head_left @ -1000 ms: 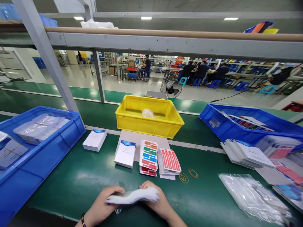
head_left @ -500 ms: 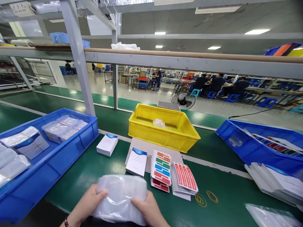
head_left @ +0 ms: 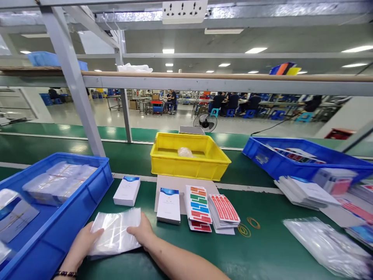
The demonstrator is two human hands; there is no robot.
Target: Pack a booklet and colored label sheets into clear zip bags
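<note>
A stack of clear plastic bags [head_left: 116, 231] is held between both hands, low over the green table just right of the left blue bin. My left hand [head_left: 83, 243] grips its left edge, thumb on top. My right hand [head_left: 143, 230] grips the right edge, its thumb also on top. Behind the bags lies a stack of white booklets [head_left: 126, 191] with a blue top band. To the right are a second booklet stack [head_left: 169, 206], a pile of colourful sticker sheets [head_left: 199, 206] and a pile of red label sheets [head_left: 224, 210].
A blue bin [head_left: 100, 177] with banded bundles stands at left. At the back are a yellow bin [head_left: 186, 165] holding a small clear bundle and another blue bin [head_left: 262, 159]. Rubber bands [head_left: 253, 223], more booklets [head_left: 305, 192] and plastic bags [head_left: 323, 241] lie at right.
Both hands have carried the bag stack leftward, closer to the left blue bin, and it now lies flatter. The camera view has turned to the right.
</note>
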